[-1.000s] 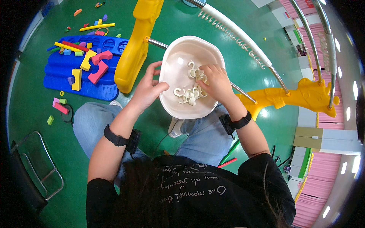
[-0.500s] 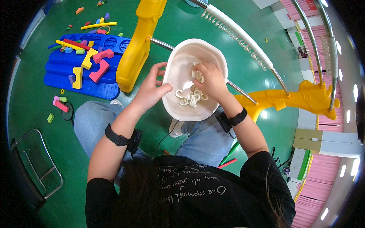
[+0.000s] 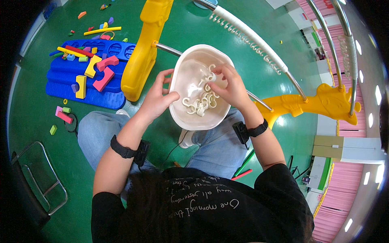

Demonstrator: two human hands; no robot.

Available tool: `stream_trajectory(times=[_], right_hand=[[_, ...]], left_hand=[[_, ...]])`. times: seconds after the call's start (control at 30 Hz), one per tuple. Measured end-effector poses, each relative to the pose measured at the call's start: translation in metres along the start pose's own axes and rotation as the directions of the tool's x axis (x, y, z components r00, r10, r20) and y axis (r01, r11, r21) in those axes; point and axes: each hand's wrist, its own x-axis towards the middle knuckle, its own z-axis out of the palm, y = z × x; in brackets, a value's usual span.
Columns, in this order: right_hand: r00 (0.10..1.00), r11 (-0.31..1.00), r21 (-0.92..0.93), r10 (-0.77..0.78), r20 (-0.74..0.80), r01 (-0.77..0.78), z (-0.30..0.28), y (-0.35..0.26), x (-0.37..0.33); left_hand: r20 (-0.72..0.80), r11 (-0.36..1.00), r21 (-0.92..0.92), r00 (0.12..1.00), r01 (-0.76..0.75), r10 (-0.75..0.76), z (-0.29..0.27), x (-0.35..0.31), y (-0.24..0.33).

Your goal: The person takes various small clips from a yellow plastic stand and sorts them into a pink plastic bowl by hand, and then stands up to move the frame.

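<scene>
A deep white plastic basin (image 3: 178, 73) is tilted toward me above my lap. My left hand (image 3: 159, 97) grips its left rim, thumb on the near side and fingers curled behind. Inside the basin lies a pile of small white S-shaped plastic hooks (image 3: 200, 106). My right hand (image 3: 230, 87) reaches in over the right rim. Its thumb and fingertips are around a few more white hooks (image 3: 210, 76), higher up than the pile. The exact grip is partly hidden.
Behind the basin runs a metal bar (image 3: 169, 49) between a yellow post (image 3: 139, 69) and a yellow giraffe-shaped post (image 3: 300, 104). A white coil-edged sleeve (image 3: 251, 36) covers another bar. Foam blocks (image 3: 103, 79) lie on a blue plastic base (image 3: 60, 77) at left. A chair (image 3: 48, 182) stands near left.
My right hand has drawn back to the right and its fingers have spread somewhat, showing more of the hooks. The basin has shifted slightly left and down in view.
</scene>
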Motion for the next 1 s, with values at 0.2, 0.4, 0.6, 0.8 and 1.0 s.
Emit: stream_trajectory(times=[0.2,0.4,0.6,0.8,1.0], right_hand=[[0.994,0.997,-0.049,-0.070,-0.085,0.066,0.006,0.007,-0.003],[0.997,0.996,0.078,0.037,-0.073,-0.031,-0.003,0.003,-0.001],[0.986,0.978,0.130,0.158,0.053,-0.164,0.004,0.004,-0.001],[0.993,0.995,0.102,0.005,0.114,-0.017,0.025,0.009,-0.011],[0.981,0.981,0.100,0.177,-0.077,-0.169,-0.021,-0.007,-0.001]], left_hand=[[-0.001,1.000,-0.003,1.000,0.006,-0.006,0.001,-0.001,0.004],[-0.003,0.998,0.069,1.000,0.003,-0.003,0.001,0.002,0.002],[-0.020,0.998,0.064,1.000,-0.002,0.003,-0.001,0.002,-0.003],[-0.006,0.998,0.067,1.000,-0.007,0.007,0.001,0.003,-0.003],[-0.016,0.999,0.052,1.000,-0.013,0.013,0.001,0.002,-0.002]])
